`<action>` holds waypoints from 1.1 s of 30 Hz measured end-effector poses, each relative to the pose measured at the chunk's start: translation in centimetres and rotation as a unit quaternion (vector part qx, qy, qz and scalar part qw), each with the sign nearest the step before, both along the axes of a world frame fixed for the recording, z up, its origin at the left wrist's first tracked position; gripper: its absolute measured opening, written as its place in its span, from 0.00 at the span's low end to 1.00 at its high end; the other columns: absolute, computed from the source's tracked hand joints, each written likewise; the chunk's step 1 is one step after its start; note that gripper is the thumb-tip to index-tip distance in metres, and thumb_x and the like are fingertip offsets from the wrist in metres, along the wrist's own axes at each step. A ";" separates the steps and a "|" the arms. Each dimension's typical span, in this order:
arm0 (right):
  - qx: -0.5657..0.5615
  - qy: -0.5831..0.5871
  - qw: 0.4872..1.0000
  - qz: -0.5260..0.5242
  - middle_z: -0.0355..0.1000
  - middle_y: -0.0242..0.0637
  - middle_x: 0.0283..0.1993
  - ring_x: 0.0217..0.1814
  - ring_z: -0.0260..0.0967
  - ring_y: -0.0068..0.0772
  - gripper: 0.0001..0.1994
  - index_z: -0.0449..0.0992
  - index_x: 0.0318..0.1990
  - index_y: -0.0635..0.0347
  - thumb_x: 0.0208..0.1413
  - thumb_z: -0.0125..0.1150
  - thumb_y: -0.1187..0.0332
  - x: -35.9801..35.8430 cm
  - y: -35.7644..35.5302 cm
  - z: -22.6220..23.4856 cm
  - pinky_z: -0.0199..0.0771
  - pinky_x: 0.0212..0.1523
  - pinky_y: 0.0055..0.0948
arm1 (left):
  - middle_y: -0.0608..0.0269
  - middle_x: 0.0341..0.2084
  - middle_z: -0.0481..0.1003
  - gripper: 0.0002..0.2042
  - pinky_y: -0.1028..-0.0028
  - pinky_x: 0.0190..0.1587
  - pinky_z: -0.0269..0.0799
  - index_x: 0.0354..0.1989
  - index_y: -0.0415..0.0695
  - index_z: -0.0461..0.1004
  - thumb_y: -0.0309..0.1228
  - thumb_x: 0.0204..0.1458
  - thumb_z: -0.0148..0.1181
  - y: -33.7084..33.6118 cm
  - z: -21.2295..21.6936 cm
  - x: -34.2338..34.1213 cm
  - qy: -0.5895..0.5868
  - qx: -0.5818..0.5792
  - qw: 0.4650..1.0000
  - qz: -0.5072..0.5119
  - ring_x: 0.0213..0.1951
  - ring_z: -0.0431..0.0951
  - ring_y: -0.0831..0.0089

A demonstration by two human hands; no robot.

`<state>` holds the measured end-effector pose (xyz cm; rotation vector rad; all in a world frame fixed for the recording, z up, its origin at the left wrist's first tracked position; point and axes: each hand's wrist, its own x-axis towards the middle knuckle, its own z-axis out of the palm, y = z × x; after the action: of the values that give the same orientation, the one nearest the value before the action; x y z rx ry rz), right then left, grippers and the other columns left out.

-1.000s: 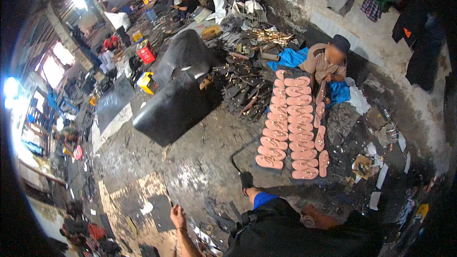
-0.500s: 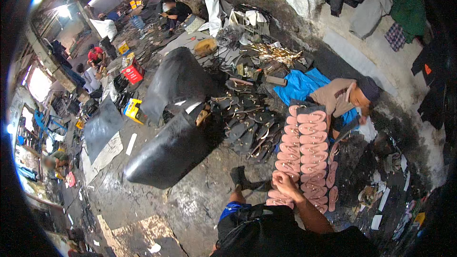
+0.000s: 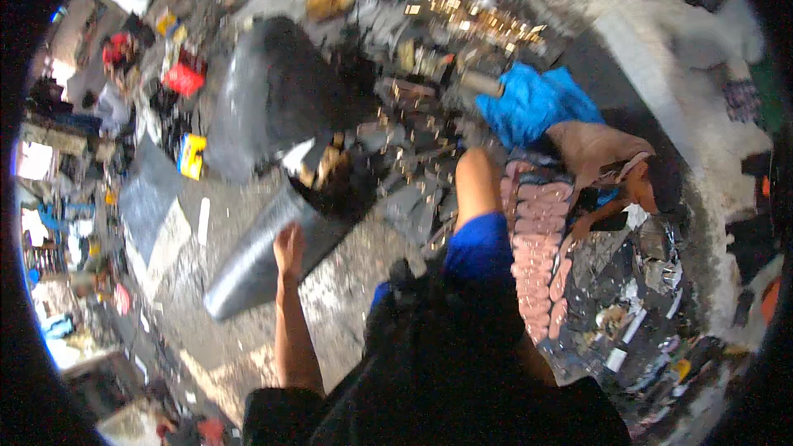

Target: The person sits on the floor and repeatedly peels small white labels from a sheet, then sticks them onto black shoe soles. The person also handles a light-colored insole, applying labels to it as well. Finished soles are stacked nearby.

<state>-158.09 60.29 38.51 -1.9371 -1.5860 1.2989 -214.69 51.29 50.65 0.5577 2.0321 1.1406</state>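
My left hand (image 3: 289, 249) hangs in front of a large rolled black sheet (image 3: 256, 268), apart from it as far as I can tell. It is blurred, but its fingers look stretched out and nothing shows in them. My right hand is hidden; only a bit of that forearm (image 3: 538, 363) shows beside my dark shirt. Rows of pink sandals (image 3: 537, 239) lie to the right of my raised knee (image 3: 479, 177). A co-worker (image 3: 599, 153) in a brown top bends beside the sandals, with one hand (image 3: 581, 227) close to them.
A second curled black sheet (image 3: 260, 99) stands beyond the roll. Dark sandal pieces (image 3: 417, 206) are heaped beyond my knee. A blue sheet (image 3: 537, 99) lies near the co-worker. A yellow stool (image 3: 192, 157) and a red box (image 3: 183, 74) stand farther left.
My left hand has come into view. My right hand, earlier over the pink sandals, has gone out of sight. My knee has come up beside the sandals, and the view has shifted.
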 end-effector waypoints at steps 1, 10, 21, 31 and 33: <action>-0.015 0.033 0.999 -0.013 0.75 0.40 0.44 0.40 0.73 0.38 0.10 0.75 0.47 0.60 0.61 0.60 0.66 -2.4 2.9 0.4 0.77 0.41 0.39 | 0.64 0.34 0.78 0.13 0.73 0.37 0.73 0.42 0.38 0.77 0.38 0.64 0.60 1.1 -0.2 -0.3 -0.008 0.036 0.999 0.007 0.36 0.74 0.78; -0.091 -0.047 0.988 0.114 0.75 0.41 0.42 0.39 0.72 0.38 0.09 0.75 0.44 0.59 0.60 0.60 0.67 1.4 24.1 -10.6 0.75 0.39 0.39 | 0.53 0.39 0.81 0.10 0.55 0.40 0.73 0.38 0.44 0.78 0.37 0.55 0.61 6.1 -13.4 5.2 0.194 -0.158 0.967 -0.037 0.42 0.80 0.58; 0.143 -0.061 0.983 0.097 0.77 0.41 0.37 0.28 0.74 0.29 0.14 0.75 0.52 0.66 0.60 0.62 0.72 -2.2 74.5 -4.5 0.77 0.31 0.29 | 0.53 0.43 0.84 0.20 0.69 0.43 0.79 0.54 0.42 0.81 0.38 0.55 0.68 32.0 -8.5 16.0 -0.178 -0.376 0.905 0.094 0.40 0.84 0.68; -0.124 0.207 0.938 0.250 0.78 0.37 0.39 0.35 0.76 0.26 0.15 0.72 0.56 0.63 0.64 0.63 0.69 -41.7 92.0 1.2 0.77 0.33 0.29 | 0.54 0.43 0.83 0.18 0.66 0.41 0.79 0.52 0.38 0.80 0.36 0.57 0.63 48.3 -14.4 1.5 -0.191 -0.335 0.917 0.103 0.38 0.83 0.64; -0.188 0.127 0.951 0.209 0.77 0.35 0.38 0.35 0.75 0.26 0.16 0.72 0.57 0.63 0.65 0.63 0.68 -50.1 94.0 1.3 0.76 0.33 0.29 | 0.52 0.44 0.83 0.18 0.61 0.44 0.79 0.52 0.39 0.80 0.37 0.57 0.61 54.3 -18.2 -6.6 -0.030 -0.301 0.953 -0.019 0.41 0.84 0.58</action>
<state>-208.23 154.32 39.84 -1.5739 -1.7720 2.0619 -221.33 105.56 32.48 0.2429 2.1590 0.4567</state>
